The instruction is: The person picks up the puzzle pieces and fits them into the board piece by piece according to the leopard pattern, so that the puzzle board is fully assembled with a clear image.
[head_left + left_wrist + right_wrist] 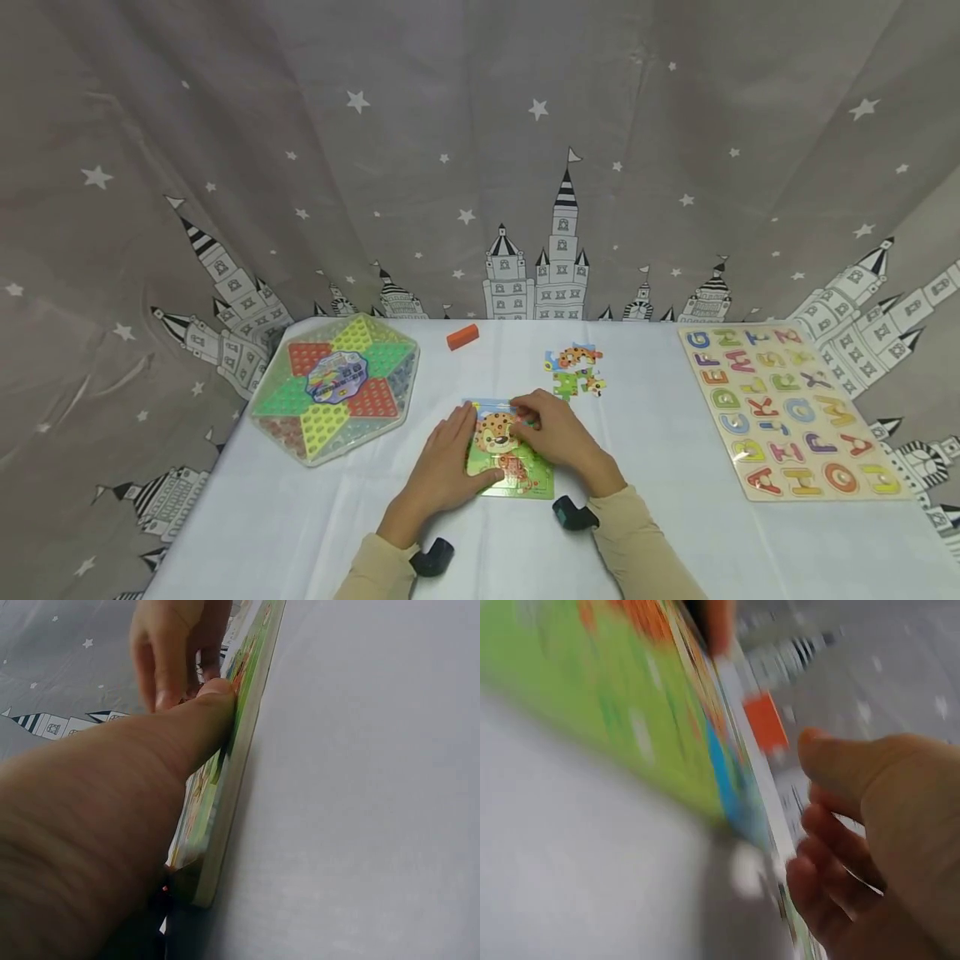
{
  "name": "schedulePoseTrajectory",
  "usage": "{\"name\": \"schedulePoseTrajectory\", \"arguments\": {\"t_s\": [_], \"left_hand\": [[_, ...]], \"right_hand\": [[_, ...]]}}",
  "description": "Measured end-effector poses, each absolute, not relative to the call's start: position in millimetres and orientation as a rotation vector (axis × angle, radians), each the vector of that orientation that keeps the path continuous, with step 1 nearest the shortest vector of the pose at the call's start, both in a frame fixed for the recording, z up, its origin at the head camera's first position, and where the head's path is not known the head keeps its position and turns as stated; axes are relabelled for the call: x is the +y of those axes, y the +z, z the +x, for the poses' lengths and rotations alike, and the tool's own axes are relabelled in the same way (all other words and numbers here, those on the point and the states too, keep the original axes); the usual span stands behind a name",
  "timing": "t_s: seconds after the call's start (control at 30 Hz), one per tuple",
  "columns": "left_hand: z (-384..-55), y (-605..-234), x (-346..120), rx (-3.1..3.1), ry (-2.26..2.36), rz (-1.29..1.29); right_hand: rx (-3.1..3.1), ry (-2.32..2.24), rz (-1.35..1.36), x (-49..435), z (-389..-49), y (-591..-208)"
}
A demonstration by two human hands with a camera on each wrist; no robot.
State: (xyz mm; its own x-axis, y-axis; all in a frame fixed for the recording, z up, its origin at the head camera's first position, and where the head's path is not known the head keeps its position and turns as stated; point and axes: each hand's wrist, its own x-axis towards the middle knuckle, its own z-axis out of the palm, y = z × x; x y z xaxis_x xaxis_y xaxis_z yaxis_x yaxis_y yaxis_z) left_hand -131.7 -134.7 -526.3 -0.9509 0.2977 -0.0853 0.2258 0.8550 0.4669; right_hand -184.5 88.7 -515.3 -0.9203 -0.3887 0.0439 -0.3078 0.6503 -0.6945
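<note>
The left hand (450, 461) is placed with its back upward, and its fingers (452, 427) are nearly straight, pointing forward. The left thumb (484, 480) is spread away from these fingers, toward the side of the right hand (557, 427). The right hand is ahead and to the right of this thumb, near but not touching it. Its fingers (831, 885) are softly bent, and the right thumb (844, 761) stands apart from their tips. Behind each hand, the bare wrist goes into a beige sleeve (641, 542), and both forearms lean inward.
</note>
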Motion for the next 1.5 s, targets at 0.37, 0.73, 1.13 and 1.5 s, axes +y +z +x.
{"name": "schedulePoseTrajectory", "arguments": {"t_s": [0.37,0.73,1.13,1.5], "left_hand": [[-132.0,-527.7,-135.8,2.875,0.733,0.388],[-132.1,-527.0,-134.8,2.87,0.728,0.39],[-131.1,-528.1,-135.7,2.855,0.73,0.375],[-132.5,-527.4,-135.3,2.853,0.752,0.379]], "right_hand": [[2.98,-1.095,0.276,158.7,-208.8,-529.0],[3.02,-1.055,0.372,155.7,-211.4,-532.8],[2.958,-1.088,0.332,158.8,-209.7,-528.3],[2.955,-1.36,0.431,154.7,-210.1,-526.8]]}}
